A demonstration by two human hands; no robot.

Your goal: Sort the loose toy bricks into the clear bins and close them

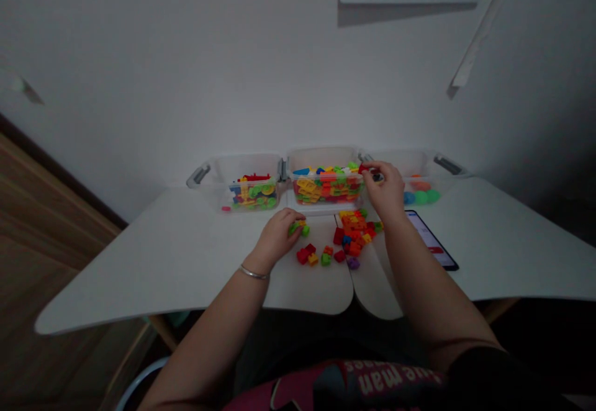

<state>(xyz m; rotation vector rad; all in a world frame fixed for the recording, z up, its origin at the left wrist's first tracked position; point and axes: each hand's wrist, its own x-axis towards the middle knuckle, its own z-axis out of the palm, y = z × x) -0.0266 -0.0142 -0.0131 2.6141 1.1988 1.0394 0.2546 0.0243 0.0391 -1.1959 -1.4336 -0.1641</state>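
Observation:
My left hand (278, 236) rests low over the table, fingers curled around green and yellow building blocks (300, 229). At the right rim of the middle clear bin (326, 207), my right hand (387, 189) pinches a red building block (362, 169). That bin holds many mixed toy blocks. Between my hands lies a loose heap of orange, red and yellow blocks (354, 231). Nearer to me are a few red blocks (305, 254), a green block (326, 259) and a purple block (354, 263).
A left clear bin (223, 169) holds colourful toy parts, with a small red piece (226, 208) by it. The right clear bin (395, 161) holds round green, blue and orange pieces. A phone (433, 241) lies beside my right forearm. The white table (186, 262) meets the wall behind.

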